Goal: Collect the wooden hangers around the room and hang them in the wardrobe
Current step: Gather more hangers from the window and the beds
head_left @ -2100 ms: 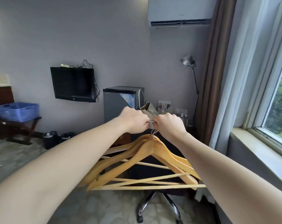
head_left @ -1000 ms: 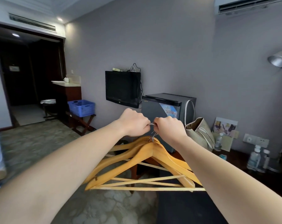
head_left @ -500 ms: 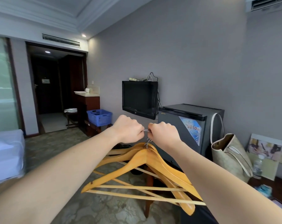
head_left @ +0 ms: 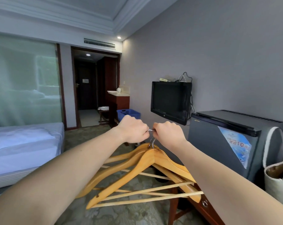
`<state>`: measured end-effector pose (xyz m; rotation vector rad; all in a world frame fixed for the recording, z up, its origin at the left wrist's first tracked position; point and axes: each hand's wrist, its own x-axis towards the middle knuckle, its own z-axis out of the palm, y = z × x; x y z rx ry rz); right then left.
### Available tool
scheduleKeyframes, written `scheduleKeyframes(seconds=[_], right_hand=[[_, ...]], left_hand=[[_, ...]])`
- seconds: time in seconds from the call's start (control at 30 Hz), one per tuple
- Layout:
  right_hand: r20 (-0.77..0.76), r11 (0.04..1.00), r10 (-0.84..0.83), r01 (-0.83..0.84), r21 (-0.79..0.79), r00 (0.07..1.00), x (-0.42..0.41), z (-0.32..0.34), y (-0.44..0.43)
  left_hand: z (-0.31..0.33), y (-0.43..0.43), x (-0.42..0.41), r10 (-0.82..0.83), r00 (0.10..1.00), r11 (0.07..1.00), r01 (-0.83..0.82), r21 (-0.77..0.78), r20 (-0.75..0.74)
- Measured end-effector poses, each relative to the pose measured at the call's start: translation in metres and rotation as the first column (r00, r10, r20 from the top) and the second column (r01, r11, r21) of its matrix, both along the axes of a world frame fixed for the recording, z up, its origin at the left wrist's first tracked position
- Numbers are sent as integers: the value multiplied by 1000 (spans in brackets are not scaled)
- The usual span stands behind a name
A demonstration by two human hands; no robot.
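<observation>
I've turned left: the doorway (head_left: 92, 82) now lies ahead. My left hand (head_left: 134, 131) and right hand (head_left: 167, 133) are both curled tight on the metal hooks (head_left: 152, 141), with the wooden hangers (head_left: 147, 161) dangling bunched beneath (count unclear), near the fridge (head_left: 218, 143). Risk: a loose hook slips my grip mid-walk and a hanger drops.

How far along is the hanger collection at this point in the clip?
Done: several wooden hangers are gathered into one bunch. In hand: the left hand and right hand both grip the metal hooks, with the bunch hanging below them, facing the dark doorway. Left: nothing is hung yet. No wardrobe can be made out in view, so carrying and hanging remain.
</observation>
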<state>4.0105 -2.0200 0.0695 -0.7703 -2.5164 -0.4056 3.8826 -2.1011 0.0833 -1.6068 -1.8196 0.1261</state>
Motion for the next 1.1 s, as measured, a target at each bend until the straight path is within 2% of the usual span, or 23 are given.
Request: scheduleKeyframes(seconds=[0.17,0.53,1.1], right_hand=[[11,994,103,-103,36,995,-40,-4,37],[31,951,302,-304,57,953,-125,-4,101],[71,859,495,-500,107,866,-241,-26,105]], left_hand=[[-4,24,-36,53,999,998,-53,22,-3],[1,61,-95,267,963,963,-265,-42,35],[-24,43,-188,484,874,872,-478,-100,46]])
